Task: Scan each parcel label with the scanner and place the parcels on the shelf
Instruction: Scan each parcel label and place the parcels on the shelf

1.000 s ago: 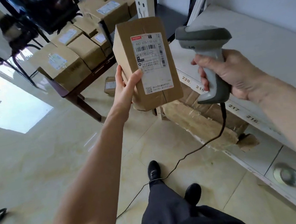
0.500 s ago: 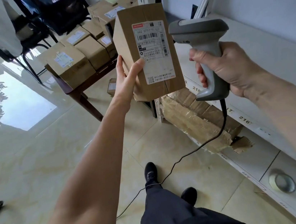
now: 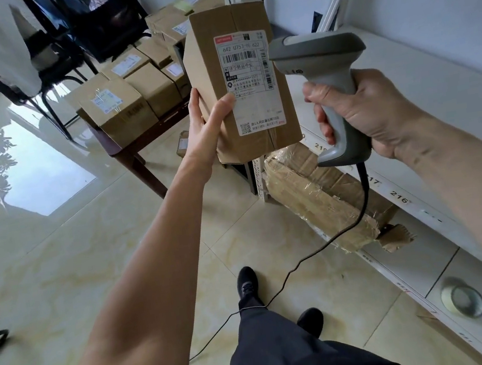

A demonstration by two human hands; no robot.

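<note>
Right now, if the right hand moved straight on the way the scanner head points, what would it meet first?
Most likely the parcel held by the left hand: the scanner in the right hand faces its label, nothing between. Depth is unclear.

Legible markings: parcel label and shelf edge.
Parcel label (image 3: 249, 81) reads "642 U753 06 622" above a barcode, QR code at bottom; shelf (image 3: 409, 117) edge sticker reads "216".

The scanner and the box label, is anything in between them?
No. In the head view, the scanner points at the label with only air between.
</note>
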